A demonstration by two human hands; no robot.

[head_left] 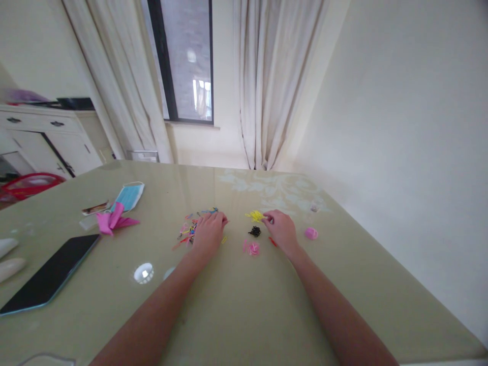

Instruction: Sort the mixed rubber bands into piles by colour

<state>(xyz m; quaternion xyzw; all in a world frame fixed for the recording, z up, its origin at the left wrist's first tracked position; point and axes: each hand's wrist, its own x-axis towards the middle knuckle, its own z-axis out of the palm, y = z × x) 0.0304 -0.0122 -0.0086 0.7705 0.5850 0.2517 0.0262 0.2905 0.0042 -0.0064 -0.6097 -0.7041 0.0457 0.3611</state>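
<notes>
At nine to ten o'clock from the right hand's [282, 229] fingertips, a small pile of yellow clips [253, 216] lies against them; this hand is the nearer of the two. Its thumb and forefinger are drawn close together at the pile's edge, though the clips are too small to tell whether one is pinched. Seen from that pile, black clips [254, 231] sit just beside it at six o'clock, with pink clips [253, 248] beyond them. One red clip [273, 242] lies by the right palm, its long axis running ten to four.

Over to nine o'clock, the left hand [209, 227] rests at a mixed pile [188, 231], fingers bent and bunched; I cannot tell their exact gap or hold. A single yellow clip [224, 239] lies below its fingertips, slanted seven to one. A pink lump [311, 233] sits at three o'clock from the right hand.
</notes>
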